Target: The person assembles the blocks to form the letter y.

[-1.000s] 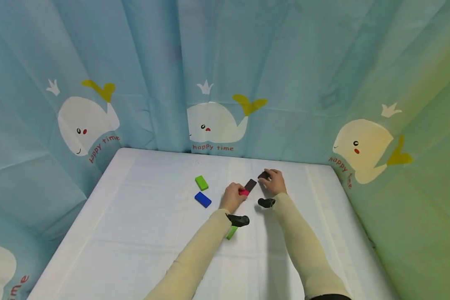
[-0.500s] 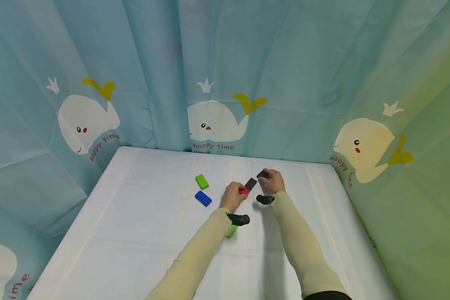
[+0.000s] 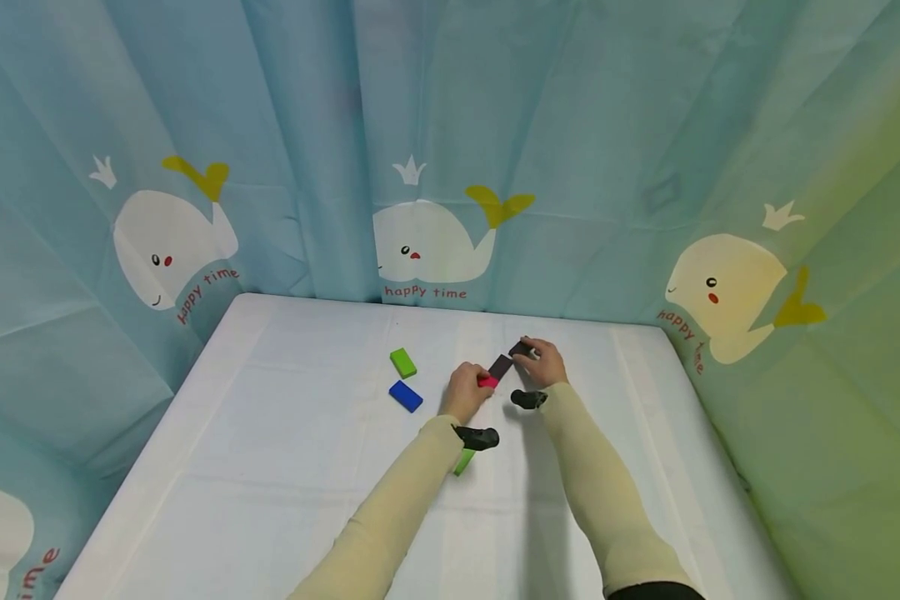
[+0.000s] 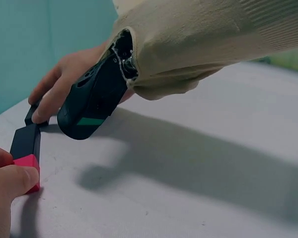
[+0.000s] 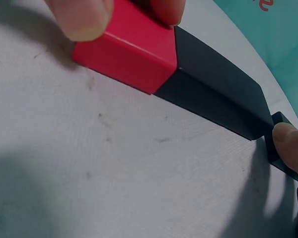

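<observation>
Left hand (image 3: 465,392) pinches a pinkish-red block (image 3: 488,382), right hand (image 3: 543,364) grips an outer black block (image 3: 521,347) between thumb and fingers; head view. Inner black block (image 3: 501,367) lies between the two hands, running on from the red one diagonally, up and to the right, toward the outer black. Bright green block (image 3: 402,363) and blue block (image 3: 406,397) lie left of the left hand, near each other, apart from the row. Lower green block (image 3: 464,462) sits beside the left forearm, partly hidden by it. All on a white table (image 3: 292,450), blue-green whale-print curtain (image 3: 607,150) behind. Pale sleeves, dark wrist device (image 3: 528,400) by the right hand. Left wrist view: left thumb and finger at the lower left edge on the red block, inner black directly beyond it, outer black under the right hand's fingertips farther off; that wrist's device covers part of the right hand. Right wrist view: red and inner black meet end to end, left hand's fingers over the red at top; right thumb presses the outer black at right edge, set at an angle by the inner one's far end. Contact there: can't tell.
</observation>
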The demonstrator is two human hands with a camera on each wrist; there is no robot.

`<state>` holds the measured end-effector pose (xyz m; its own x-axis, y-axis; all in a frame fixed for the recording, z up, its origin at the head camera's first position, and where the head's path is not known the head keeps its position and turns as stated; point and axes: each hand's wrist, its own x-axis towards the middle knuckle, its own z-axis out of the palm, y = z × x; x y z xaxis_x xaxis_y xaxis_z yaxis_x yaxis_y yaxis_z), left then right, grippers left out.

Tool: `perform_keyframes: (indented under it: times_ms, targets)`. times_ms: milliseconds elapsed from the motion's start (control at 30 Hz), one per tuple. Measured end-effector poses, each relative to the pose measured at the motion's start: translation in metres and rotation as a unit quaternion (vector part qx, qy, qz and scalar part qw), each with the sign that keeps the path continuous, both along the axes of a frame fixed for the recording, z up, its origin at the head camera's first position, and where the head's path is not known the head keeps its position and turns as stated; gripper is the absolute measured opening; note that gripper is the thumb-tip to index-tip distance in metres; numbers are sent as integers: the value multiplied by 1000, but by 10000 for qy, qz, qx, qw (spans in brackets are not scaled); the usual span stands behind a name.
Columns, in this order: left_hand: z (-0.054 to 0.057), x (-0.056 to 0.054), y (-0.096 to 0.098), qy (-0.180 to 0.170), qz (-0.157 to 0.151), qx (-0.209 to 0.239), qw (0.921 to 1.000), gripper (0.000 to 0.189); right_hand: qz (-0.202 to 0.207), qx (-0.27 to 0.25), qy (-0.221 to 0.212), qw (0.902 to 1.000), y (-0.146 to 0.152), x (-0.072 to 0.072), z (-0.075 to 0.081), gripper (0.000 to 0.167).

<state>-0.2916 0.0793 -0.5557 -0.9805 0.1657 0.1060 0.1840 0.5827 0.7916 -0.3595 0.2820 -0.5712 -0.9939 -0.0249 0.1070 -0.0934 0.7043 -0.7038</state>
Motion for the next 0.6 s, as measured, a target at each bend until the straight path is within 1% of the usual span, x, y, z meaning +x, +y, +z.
perform_keyframes:
  times_ms: [133,333,600]
  targets:
    - [1,1,-1,11,12,-21,10000,21,8,16,-69,10000,-1,0,-1,52]
    - [1,1,-1,66,6,-127,9999,22,38,-129,-174,9998,-3,1,-2,52]
    - [-2,0,-1,140,4,-111,9998,22,76,-107,-168,9998,-3,1,-1,50]
